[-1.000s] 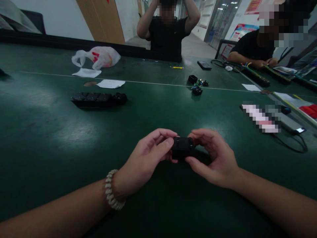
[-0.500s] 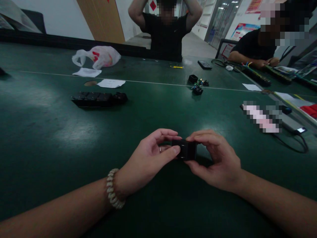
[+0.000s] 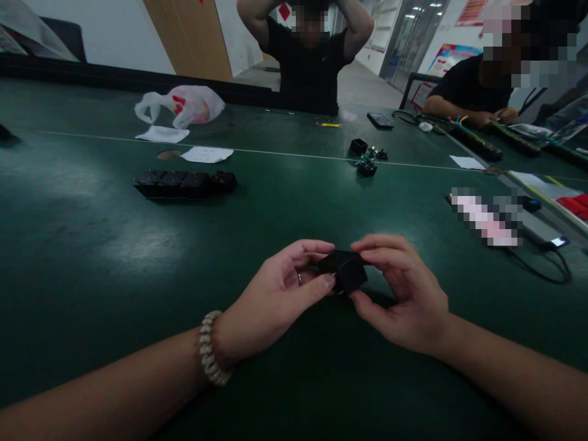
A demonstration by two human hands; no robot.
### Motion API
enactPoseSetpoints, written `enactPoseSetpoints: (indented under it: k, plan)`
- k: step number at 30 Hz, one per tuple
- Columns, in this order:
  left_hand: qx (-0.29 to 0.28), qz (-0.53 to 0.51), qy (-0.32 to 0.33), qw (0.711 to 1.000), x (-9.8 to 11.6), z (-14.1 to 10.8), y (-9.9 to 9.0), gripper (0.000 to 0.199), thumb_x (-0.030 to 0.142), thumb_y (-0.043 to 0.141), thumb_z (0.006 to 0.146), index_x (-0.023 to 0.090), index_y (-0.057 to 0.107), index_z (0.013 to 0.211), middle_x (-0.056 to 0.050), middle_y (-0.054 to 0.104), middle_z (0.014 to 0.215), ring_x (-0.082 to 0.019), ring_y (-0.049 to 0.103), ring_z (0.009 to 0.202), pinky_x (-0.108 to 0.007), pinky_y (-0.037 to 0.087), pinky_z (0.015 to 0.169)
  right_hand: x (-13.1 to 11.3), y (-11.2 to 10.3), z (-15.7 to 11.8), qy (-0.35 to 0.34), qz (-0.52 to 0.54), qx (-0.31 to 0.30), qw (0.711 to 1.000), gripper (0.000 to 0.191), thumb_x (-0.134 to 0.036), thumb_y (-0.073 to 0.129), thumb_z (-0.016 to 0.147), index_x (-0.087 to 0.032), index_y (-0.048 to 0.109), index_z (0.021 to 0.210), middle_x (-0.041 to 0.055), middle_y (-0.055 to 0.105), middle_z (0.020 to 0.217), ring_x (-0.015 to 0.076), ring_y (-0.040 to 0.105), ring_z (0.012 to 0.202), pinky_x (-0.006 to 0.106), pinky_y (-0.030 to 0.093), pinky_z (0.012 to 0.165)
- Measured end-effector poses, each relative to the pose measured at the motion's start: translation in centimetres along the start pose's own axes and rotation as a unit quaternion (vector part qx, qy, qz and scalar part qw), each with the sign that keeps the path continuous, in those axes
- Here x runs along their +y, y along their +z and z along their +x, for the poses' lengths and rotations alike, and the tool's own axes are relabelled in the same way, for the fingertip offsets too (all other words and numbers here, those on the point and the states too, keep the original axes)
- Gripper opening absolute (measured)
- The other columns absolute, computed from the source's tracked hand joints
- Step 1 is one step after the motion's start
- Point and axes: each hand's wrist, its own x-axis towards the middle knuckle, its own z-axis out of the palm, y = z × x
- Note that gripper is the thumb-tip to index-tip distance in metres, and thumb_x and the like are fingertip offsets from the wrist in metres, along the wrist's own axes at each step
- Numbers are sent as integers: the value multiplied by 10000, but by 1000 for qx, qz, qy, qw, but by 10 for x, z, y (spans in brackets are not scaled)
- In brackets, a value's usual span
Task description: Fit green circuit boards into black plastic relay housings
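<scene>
Between my two hands is a small black box-shaped part [image 3: 351,274], tilted, with its flat faces toward me. My left hand [image 3: 291,285] grips its left side, the thumb in front and the fingers behind. My right hand [image 3: 404,288] holds its right side between the thumb below and the fingertips above. The side turned away from me is hidden. Farther off on the table lie a black open box [image 3: 358,146] and a small black part with coloured wires [image 3: 366,167].
A long black segmented block [image 3: 179,184] lies at the left. Behind it are paper sheets [image 3: 207,154] and a white plastic bag [image 3: 197,104]. A cabled grey device [image 3: 542,226] lies at the right. One person [image 3: 307,67] sits opposite; another person's arm [image 3: 463,110] rests at the right.
The black box-shaped part has been turned and tilted between my fingers, so that other faces now show. My right fingers have shifted slightly; both hands stay in about the same place.
</scene>
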Motion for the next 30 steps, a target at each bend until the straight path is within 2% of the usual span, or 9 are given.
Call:
enactPoseSetpoints:
  k: [6, 12, 16, 21, 30]
  plan:
    - [31, 61, -4, 998, 2, 1, 0, 371, 209, 849, 864, 217, 698, 1204, -68, 737, 1246, -218, 723, 1103, -365, 596, 959, 3, 1, 1, 43, 21, -36, 998, 647, -157, 825, 847, -270, 564, 1428, 137, 606, 1347, 305, 656, 1245, 478, 650, 975]
    - [41, 68, -11, 997, 4, 0, 0, 467, 208, 886, 812, 235, 661, 1220, -75, 711, 1270, -240, 730, 1090, -399, 606, 943, 1, 3, 4, 129, 37, -46, 990, 519, -217, 810, 877, -252, 589, 1345, 90, 721, 1157, 219, 759, 959, 349, 683, 795]
    - [36, 38, -18, 998, 3, -2, 1, 566, 166, 896, 782, 251, 629, 1274, -85, 686, 1329, -244, 728, 1091, -409, 605, 940, 2, 2, 5, 185, 84, -52, 978, 446, -220, 781, 903, -247, 600, 1309, 73, 763, 1085, 210, 783, 931, 331, 687, 787]
    - [43, 35, -16, 998, 4, -2, 2, 516, 163, 883, 800, 232, 645, 1253, -81, 702, 1283, -191, 714, 964, -371, 597, 879, 6, -2, 6, 239, 117, -49, 963, 404, -253, 771, 936, -242, 610, 1307, 52, 757, 1023, 184, 788, 908, 278, 670, 736]
    - [36, 35, -9, 999, 3, 0, 2, 486, 178, 876, 822, 222, 654, 1252, -83, 711, 1292, -203, 718, 1023, -372, 597, 919, 6, -1, 5, 230, 120, -36, 965, 396, -251, 775, 936, -237, 612, 1296, 49, 754, 1025, 171, 781, 904, 264, 663, 738]
